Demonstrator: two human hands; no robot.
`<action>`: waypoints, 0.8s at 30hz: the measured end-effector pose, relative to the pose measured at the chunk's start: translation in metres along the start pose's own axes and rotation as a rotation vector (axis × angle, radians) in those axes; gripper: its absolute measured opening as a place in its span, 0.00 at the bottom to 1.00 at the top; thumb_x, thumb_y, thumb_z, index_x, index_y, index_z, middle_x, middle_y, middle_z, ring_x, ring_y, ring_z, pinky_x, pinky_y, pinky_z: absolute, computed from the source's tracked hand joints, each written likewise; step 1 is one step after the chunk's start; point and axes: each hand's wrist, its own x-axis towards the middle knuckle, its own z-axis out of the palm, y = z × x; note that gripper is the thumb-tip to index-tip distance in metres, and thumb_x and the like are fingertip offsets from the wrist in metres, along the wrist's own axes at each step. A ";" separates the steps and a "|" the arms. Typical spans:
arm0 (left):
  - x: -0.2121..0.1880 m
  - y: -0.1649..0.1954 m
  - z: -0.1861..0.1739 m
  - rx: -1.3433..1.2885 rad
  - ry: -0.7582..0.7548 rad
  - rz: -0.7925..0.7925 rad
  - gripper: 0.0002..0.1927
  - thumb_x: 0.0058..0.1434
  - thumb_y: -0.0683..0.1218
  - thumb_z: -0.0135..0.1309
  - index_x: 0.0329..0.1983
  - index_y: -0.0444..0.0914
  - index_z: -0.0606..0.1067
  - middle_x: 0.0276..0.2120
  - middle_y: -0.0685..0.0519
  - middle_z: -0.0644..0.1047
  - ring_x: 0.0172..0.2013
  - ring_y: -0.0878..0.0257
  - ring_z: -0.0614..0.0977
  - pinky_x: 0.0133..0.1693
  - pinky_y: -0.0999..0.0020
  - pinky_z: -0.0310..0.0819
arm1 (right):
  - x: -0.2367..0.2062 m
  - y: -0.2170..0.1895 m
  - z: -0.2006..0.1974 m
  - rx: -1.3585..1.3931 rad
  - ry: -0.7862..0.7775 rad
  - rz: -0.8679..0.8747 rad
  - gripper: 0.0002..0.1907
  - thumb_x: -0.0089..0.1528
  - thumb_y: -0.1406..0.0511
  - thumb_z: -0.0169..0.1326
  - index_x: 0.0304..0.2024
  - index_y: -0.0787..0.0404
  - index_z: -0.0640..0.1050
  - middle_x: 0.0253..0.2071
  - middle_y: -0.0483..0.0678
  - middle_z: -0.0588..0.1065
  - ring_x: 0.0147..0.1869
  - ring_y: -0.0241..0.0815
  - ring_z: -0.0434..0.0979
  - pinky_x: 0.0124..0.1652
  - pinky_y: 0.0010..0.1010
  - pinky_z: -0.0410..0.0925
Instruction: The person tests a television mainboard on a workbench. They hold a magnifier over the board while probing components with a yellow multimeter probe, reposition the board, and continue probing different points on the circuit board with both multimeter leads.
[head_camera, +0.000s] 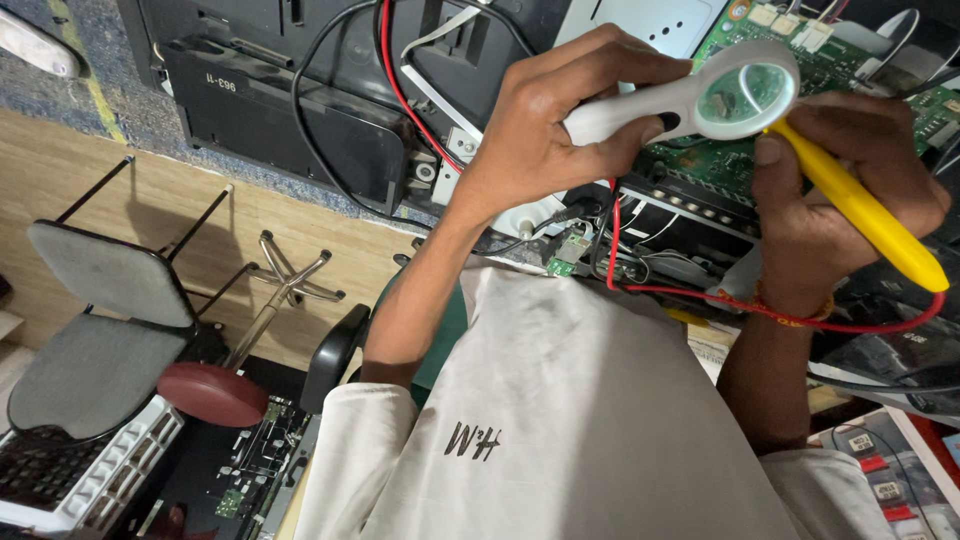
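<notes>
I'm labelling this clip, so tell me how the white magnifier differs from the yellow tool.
The white magnifier ends in a round lens ring; the yellow tool is a slim straight stick. The left hand holds the magnifier, the right hand the tool. Both are hand-held over the green circuit board.

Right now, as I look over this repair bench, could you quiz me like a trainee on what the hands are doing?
1. What does the left hand hold? A) a white magnifying glass B) a hammer C) a cup
2. True or false: the right hand grips a yellow pen-shaped tool.
3. Fill in: the lens is held over a ___ circuit board.

Key: 1 A; 2 true; 3 green.
</notes>
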 end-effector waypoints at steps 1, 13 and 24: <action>-0.002 0.002 0.000 0.001 0.000 -0.001 0.20 0.63 0.37 0.67 0.57 0.41 0.79 0.43 0.56 0.80 0.34 0.68 0.83 0.35 0.74 0.75 | -0.001 -0.003 0.002 0.000 0.001 0.004 0.10 0.69 0.71 0.63 0.49 0.74 0.81 0.48 0.60 0.81 0.49 0.46 0.80 0.48 0.28 0.71; 0.001 0.000 -0.024 -0.026 -0.022 0.002 0.20 0.63 0.37 0.66 0.58 0.39 0.78 0.43 0.54 0.80 0.36 0.66 0.84 0.37 0.73 0.77 | 0.012 -0.013 0.018 -0.008 0.010 0.021 0.10 0.69 0.71 0.63 0.50 0.74 0.82 0.48 0.59 0.81 0.52 0.47 0.82 0.50 0.29 0.72; 0.025 -0.006 -0.031 -0.010 -0.027 0.016 0.20 0.63 0.37 0.66 0.57 0.39 0.78 0.44 0.53 0.80 0.38 0.64 0.84 0.39 0.72 0.77 | 0.040 -0.003 0.017 -0.021 0.004 -0.025 0.10 0.70 0.71 0.63 0.50 0.73 0.81 0.48 0.58 0.81 0.50 0.48 0.83 0.51 0.29 0.74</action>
